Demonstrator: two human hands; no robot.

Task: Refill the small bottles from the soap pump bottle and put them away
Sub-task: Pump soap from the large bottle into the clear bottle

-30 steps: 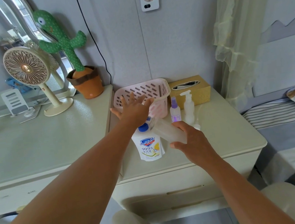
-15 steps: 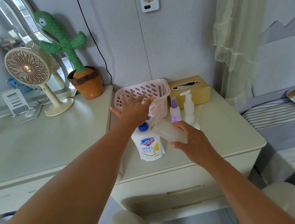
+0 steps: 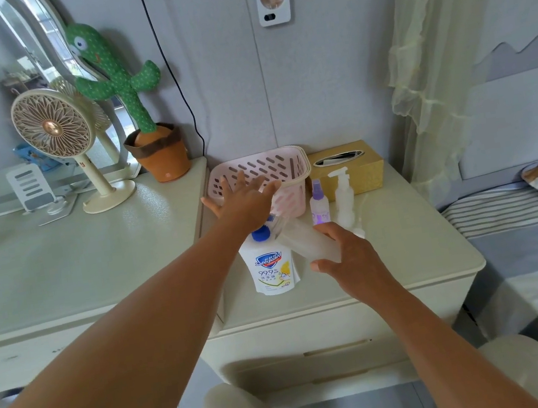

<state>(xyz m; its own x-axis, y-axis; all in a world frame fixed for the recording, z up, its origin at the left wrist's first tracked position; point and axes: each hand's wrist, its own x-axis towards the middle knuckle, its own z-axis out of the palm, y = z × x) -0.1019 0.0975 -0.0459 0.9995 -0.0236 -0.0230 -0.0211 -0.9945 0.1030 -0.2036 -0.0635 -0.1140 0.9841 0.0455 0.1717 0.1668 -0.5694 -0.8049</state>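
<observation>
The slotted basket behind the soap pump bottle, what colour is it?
The basket is pale pink, shown best in the head view.

Soap pump bottle [image 3: 271, 269]: white plastic, showing a glossy skin and printed label; the small bottle [image 3: 302, 239] at its two o'clock is looking frosted, translucent plastic. Basket [image 3: 293, 165] at twelve o'clock is reading as matt pink plastic, and the nightstand [image 3: 423, 251] is carrying a smooth cream satin finish.
</observation>
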